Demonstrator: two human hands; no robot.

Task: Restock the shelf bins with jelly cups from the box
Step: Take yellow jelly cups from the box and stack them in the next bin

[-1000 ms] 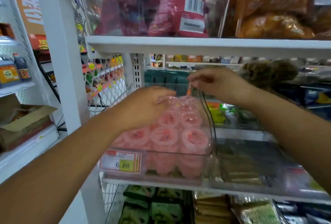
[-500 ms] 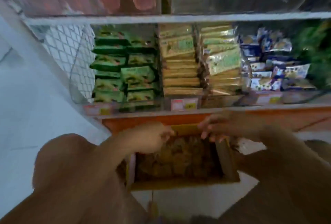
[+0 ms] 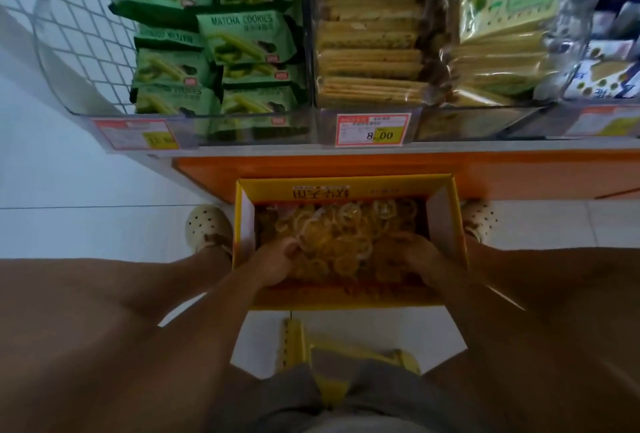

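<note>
While crouching over a yellow cardboard box point(image 3: 346, 186) on the white tiled floor point(image 3: 86, 231) of a shop aisle, a person reaches into it with both hands. The box is full of yellow jelly cups point(image 3: 341, 236) in a loose heap, too many and too blurred to count. Its far flap carries dark printed characters, upside down to the camera.

The left hand point(image 3: 273, 264) has its fingers curled round a cluster of cups at the left of the heap. The right hand point(image 3: 412, 259) has its fingers bent down into the cups at the right, but whether they close on any cannot be told.

Two cream perforated shoes point(image 3: 207, 224) stand either side of the box, which sits against the orange base of the shelf point(image 3: 346, 164).

Above, clear bins point(image 3: 311, 127) hold green packets point(image 3: 242, 39) in two columns, one reading "MATCHA" in pale letters. Beside them lie stacked packs of pale biscuits point(image 3: 370, 61). Three price tags line the bin fronts. Only the middle price tag point(image 3: 374, 130), red and yellow, is legible: "8.00". A white wire mesh panel point(image 3: 79, 16) closes the shelf's left end.
</note>
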